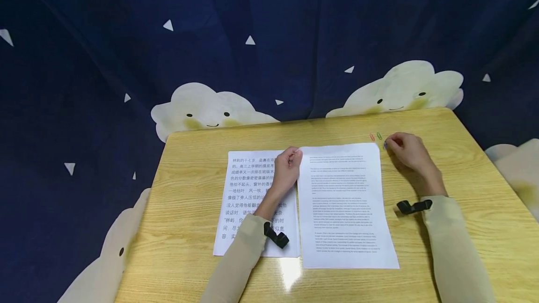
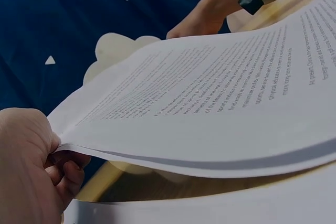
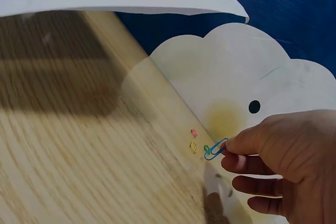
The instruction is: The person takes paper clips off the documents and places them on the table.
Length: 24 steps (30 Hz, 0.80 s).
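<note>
My left hand [image 1: 288,167] pinches the top left corner of a stack of printed sheets [image 1: 343,209]. In the left wrist view, that stack's near edge bows up off the surface below, with the thumb on top and fingers curled beneath. Right of the stack's top right corner, my right hand [image 1: 409,151] holds a blue paper clip [image 3: 215,149] between thumb and fingertips. Past the held clip lie a red paper clip [image 1: 372,137], a green paper clip [image 1: 379,136] and a yellow paper clip [image 3: 193,147] on the table.
A second set of sheets with large Chinese characters [image 1: 248,200] lies to the left, partly covered by my left forearm. The wooden table [image 1: 181,191] ends at a dark blue curtain [image 1: 286,36] with cloud shapes. Each wrist wears a black band.
</note>
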Available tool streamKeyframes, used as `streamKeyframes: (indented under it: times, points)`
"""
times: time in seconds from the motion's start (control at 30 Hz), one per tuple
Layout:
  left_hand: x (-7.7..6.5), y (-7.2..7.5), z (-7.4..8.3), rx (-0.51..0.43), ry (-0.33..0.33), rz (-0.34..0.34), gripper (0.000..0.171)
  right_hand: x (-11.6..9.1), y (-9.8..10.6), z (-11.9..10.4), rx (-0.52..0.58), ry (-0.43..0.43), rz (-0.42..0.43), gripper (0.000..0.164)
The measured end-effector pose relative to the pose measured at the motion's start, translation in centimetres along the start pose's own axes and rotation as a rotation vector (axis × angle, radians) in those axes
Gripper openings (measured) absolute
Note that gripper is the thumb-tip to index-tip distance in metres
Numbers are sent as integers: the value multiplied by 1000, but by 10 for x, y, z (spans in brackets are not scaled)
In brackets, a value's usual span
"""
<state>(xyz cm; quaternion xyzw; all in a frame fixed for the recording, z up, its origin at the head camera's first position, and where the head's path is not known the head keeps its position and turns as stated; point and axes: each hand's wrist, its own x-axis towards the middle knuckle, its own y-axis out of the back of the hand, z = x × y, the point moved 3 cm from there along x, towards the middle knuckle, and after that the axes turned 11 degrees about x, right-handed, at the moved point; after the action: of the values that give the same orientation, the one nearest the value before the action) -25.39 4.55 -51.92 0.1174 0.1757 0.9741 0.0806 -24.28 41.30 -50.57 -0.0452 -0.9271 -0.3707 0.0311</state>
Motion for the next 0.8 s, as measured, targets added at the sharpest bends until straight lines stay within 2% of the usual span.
streamKeyframes:
  times: [0.2, 0.43, 0.5, 0.63, 0.7, 0.8]
  points:
    - [-1, -1, 0, 20, -8, 7, 23, 1, -3, 4, 3, -18, 5, 36]
    - [-7, 4, 23, 26, -39, -1, 17, -2, -3, 17, -2, -82, -6, 36]
    - [-5, 2, 18, 38, -53, 7, 17, 0, -3, 19, 7, -90, -25, 37]
    - [6, -4, -4, 72, -80, 41, 17, 7, -3, 18, 24, -81, -58, 36]
    - [11, -5, -18, 87, -63, 59, 17, 12, -2, 17, 18, -74, -78, 35]
    - [14, 0, -27, 96, -36, 74, 16, 19, -1, 15, 17, -64, -122, 34]
